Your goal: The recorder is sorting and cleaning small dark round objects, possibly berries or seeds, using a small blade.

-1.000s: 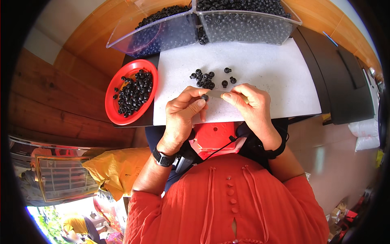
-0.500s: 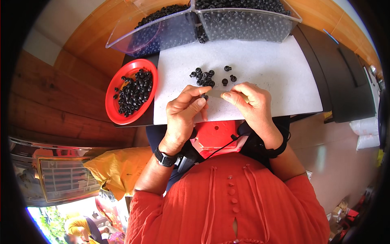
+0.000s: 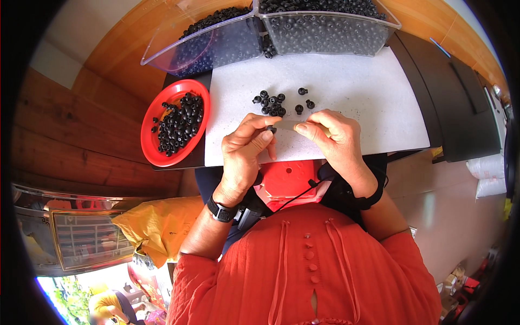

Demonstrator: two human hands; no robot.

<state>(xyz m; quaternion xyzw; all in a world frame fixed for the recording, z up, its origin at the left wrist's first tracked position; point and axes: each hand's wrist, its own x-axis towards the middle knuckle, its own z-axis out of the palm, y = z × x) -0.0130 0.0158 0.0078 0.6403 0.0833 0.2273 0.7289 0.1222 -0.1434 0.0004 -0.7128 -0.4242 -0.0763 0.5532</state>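
My left hand (image 3: 244, 146) pinches a small black round plastic part (image 3: 271, 129) between thumb and forefinger. Opposite it, my right hand (image 3: 333, 135) is closed on a thin, pale, translucent strip (image 3: 285, 124) that reaches toward the black part. Whether the strip's tip touches the part I cannot tell. Just beyond my fingers lies a small heap of similar black parts (image 3: 272, 103) on the white board (image 3: 357, 86). A few loose ones (image 3: 302, 91) sit to the right of the heap.
A red plate (image 3: 149, 143) of small black pieces stands at the left. Two clear plastic bins (image 3: 325, 40) filled with black parts line the back of the board. A red stool (image 3: 287, 179) shows below the front edge. A yellow bag (image 3: 160, 222) lies at the lower left.
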